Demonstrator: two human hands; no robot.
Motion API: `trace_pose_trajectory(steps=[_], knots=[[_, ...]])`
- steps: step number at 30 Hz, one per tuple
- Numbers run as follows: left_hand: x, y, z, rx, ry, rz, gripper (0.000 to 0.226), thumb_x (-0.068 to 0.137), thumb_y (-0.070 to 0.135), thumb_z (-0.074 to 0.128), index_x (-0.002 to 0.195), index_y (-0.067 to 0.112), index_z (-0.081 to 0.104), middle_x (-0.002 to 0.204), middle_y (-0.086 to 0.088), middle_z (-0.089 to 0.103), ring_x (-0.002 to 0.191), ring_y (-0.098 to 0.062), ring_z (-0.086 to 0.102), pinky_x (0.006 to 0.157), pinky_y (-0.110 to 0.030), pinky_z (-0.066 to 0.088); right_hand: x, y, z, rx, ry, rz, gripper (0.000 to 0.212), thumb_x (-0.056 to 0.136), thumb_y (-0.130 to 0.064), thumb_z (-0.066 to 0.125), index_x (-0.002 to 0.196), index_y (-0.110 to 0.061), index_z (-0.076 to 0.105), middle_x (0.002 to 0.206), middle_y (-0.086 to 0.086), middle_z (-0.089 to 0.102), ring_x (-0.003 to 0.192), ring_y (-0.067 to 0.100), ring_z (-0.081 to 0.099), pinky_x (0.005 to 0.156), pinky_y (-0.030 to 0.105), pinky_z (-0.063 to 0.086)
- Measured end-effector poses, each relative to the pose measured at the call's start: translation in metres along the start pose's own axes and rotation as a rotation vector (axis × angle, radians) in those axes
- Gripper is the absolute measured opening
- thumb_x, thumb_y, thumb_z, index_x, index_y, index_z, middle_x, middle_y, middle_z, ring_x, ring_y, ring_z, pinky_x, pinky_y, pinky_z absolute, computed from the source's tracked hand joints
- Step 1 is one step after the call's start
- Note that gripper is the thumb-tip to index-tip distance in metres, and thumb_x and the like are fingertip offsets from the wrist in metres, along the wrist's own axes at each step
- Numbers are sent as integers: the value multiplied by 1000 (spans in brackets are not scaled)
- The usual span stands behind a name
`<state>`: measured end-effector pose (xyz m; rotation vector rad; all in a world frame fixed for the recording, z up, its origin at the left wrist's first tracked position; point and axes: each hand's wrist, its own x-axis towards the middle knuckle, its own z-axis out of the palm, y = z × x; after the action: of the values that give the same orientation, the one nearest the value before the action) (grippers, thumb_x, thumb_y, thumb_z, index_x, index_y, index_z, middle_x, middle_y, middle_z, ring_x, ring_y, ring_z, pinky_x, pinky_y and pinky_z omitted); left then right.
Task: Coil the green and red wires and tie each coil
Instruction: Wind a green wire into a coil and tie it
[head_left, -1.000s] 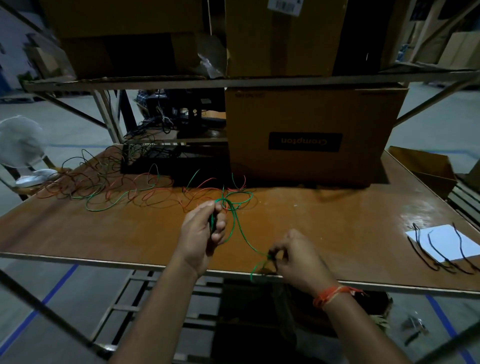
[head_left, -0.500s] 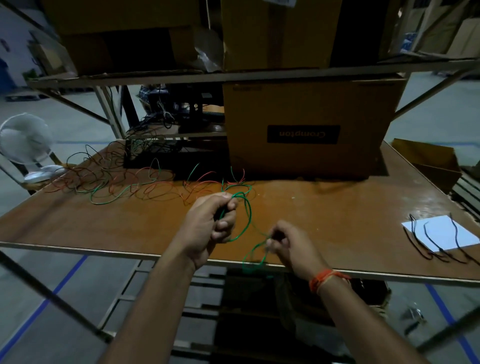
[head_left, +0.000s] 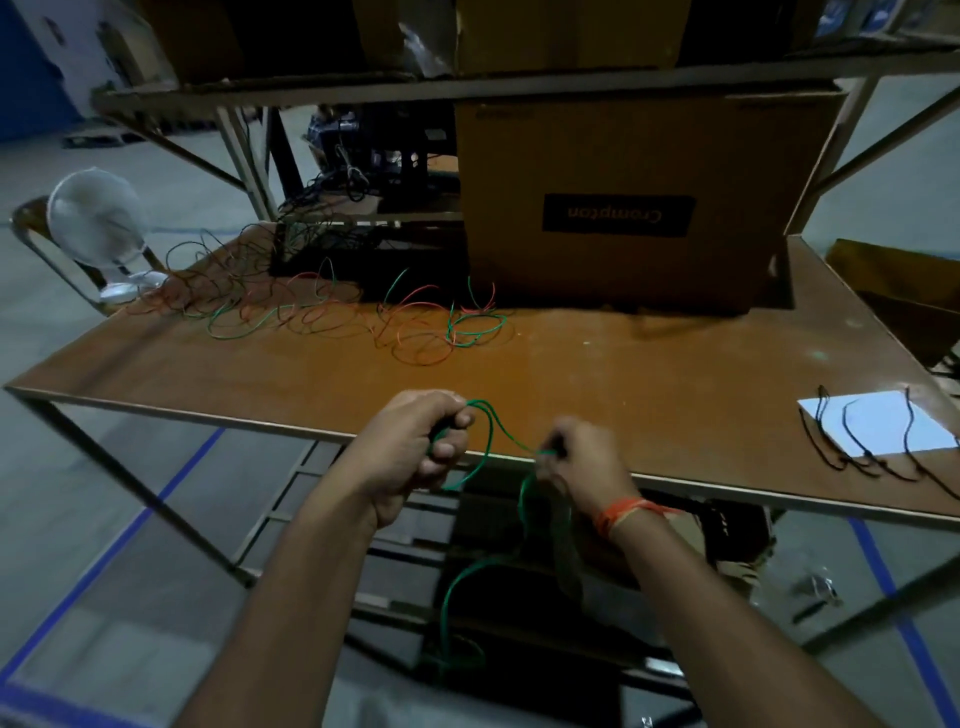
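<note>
My left hand (head_left: 415, 447) grips a small loop of green wire (head_left: 488, 441) at the near edge of the brown table (head_left: 649, 374). My right hand (head_left: 582, 462) pinches the same wire a little to the right. From there the wire hangs below the table edge in a long green loop. A tangle of loose green and red wires (head_left: 322, 312) lies on the far left part of the table, apart from both hands.
A large cardboard box (head_left: 623, 208) stands at the table's back under a metal shelf. Black ties (head_left: 872, 441) lie on a white sheet (head_left: 883, 415) at the right edge. A small white fan (head_left: 98, 223) sits off the left corner.
Both hands have drawn back from over the table to its near edge, carrying the green wire. More of the wire now hangs below the table edge.
</note>
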<state>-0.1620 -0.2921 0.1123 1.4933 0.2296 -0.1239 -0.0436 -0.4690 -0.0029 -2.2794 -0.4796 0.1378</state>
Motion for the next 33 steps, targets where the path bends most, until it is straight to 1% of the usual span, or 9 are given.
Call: trace_pose_trajectory(steps=[2, 6, 10, 13, 18, 21, 25, 28, 33], knots=[[-8, -4, 1, -45, 22, -12, 29, 103, 17, 37, 76, 16, 46, 53, 3, 31, 37, -5, 17, 41, -20, 10, -11, 11, 12, 168, 41, 46, 16, 83, -1, 71, 78, -11, 59, 74, 6, 68, 73, 30, 67, 66, 38, 54], [-21, -2, -1, -29, 14, -16, 29, 103, 17, 37, 75, 17, 47, 53, 4, 33, 37, -5, 19, 40, -20, 10, -25, 67, 26, -9, -365, 88, 37, 72, 3, 69, 102, 19, 54, 98, 30, 69, 64, 28, 72, 71, 40, 61], [-34, -5, -2, -48, 2, -43, 29, 102, 16, 37, 75, 17, 47, 53, 4, 34, 36, -5, 19, 36, -15, 16, -31, -7, 4, 118, -279, 116, 10, 85, -2, 74, 86, -6, 66, 92, 21, 71, 76, 20, 69, 69, 31, 57], [-46, -5, -11, -60, 10, -28, 29, 103, 17, 38, 76, 18, 48, 53, 5, 36, 37, -6, 20, 35, -15, 19, -64, -35, 4, 269, -738, 99, 10, 95, 2, 59, 87, -5, 59, 93, 25, 72, 71, 24, 71, 65, 35, 56], [-70, -16, -24, -67, 17, -48, 29, 103, 16, 37, 75, 18, 47, 53, 3, 36, 35, -5, 21, 37, -13, 15, -58, -35, 15, 180, -225, 178, 21, 97, 1, 57, 79, -9, 62, 83, 18, 74, 63, 21, 69, 76, 47, 62], [-83, -19, -32, -156, 22, 8, 30, 104, 17, 36, 76, 18, 47, 53, 4, 35, 35, -5, 22, 36, -14, 19, -76, -43, 23, -35, -574, 93, 12, 95, -11, 65, 85, -12, 71, 89, 9, 76, 78, 19, 71, 78, 33, 57], [-96, -24, -43, -236, 25, 34, 30, 104, 19, 37, 77, 19, 48, 53, 6, 36, 35, -4, 24, 35, -15, 22, -95, -36, 27, -183, -259, 175, 15, 94, -15, 63, 83, -20, 72, 86, 3, 74, 88, 23, 70, 76, 26, 53], [-105, -27, -46, -253, 19, 26, 29, 104, 19, 37, 77, 19, 48, 53, 6, 36, 35, -4, 25, 35, -15, 21, -121, -43, 26, 51, -694, 181, 17, 98, -5, 56, 94, 3, 70, 92, 17, 74, 86, 32, 71, 74, 32, 54], [-117, -26, -41, -219, -25, 21, 30, 104, 20, 37, 77, 20, 50, 54, 6, 38, 37, -4, 25, 36, -17, 22, -124, -74, 39, 48, -262, 131, 18, 98, -6, 57, 99, -6, 74, 92, 6, 73, 91, 20, 68, 78, 28, 48]])
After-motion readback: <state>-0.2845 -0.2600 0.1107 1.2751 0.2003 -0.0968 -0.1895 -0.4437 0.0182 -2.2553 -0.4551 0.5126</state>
